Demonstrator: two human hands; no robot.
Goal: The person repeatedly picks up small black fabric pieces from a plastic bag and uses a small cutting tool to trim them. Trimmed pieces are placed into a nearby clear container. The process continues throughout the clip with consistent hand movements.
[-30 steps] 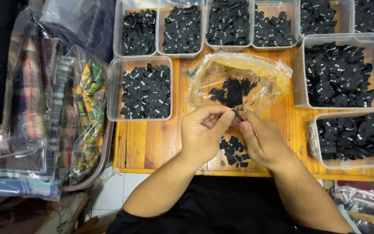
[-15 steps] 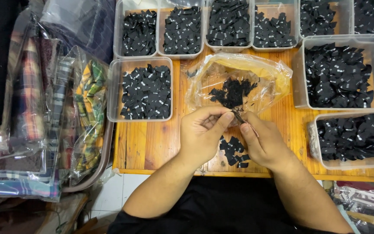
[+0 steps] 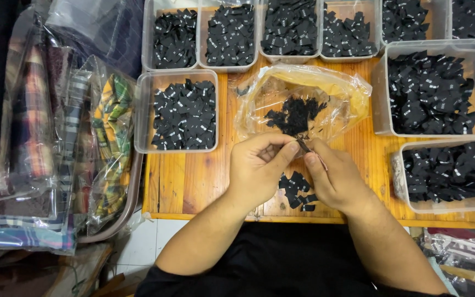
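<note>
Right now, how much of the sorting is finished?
Looks partly done: the clear tubs already hold many black labels, and a small pile lies on the wooden table. Both hands pinch one label. The plastic bag still holds more.

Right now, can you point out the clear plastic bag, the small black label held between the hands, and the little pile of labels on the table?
clear plastic bag (image 3: pixel 336 91), head view, its upper wrinkled film.
small black label (image 3: pixel 303 146), head view, its middle.
little pile of labels (image 3: pixel 297 190), head view, the pile's centre.
</note>
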